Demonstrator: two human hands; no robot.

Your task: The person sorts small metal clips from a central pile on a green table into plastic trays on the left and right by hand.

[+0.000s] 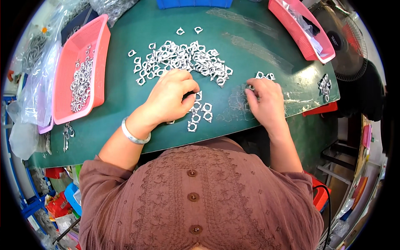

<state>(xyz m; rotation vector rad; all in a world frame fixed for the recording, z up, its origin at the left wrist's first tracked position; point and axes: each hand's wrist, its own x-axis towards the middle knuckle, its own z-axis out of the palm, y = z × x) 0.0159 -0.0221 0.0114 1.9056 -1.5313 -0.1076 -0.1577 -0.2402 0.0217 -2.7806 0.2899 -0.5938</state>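
A heap of small silvery ring-shaped parts with pointed corners point(166, 58) lies on the green tabletop point(162, 137). My left hand point(173, 93) is at the heap's near edge, fingers curled and thumb close to the index finger; what they hold, if anything, is hidden. Right beside its fingertips is a loose cluster of the same ring parts point(207, 116). Farther right, my right hand point(266, 100) has its thumb and forefinger bent around a ring part point(251, 88), partly covered by the fingers. Several more ring parts point(260, 75) lie just beyond its knuckles.
A pink basket point(106, 62) holding ring parts stands at the left. Another pink basket point(321, 54), with plastic bags, is at the far right near a fan point(343, 41). A blue bin point(193, 3) sits at the back. A small pile of parts point(324, 85) rests near the right corner.
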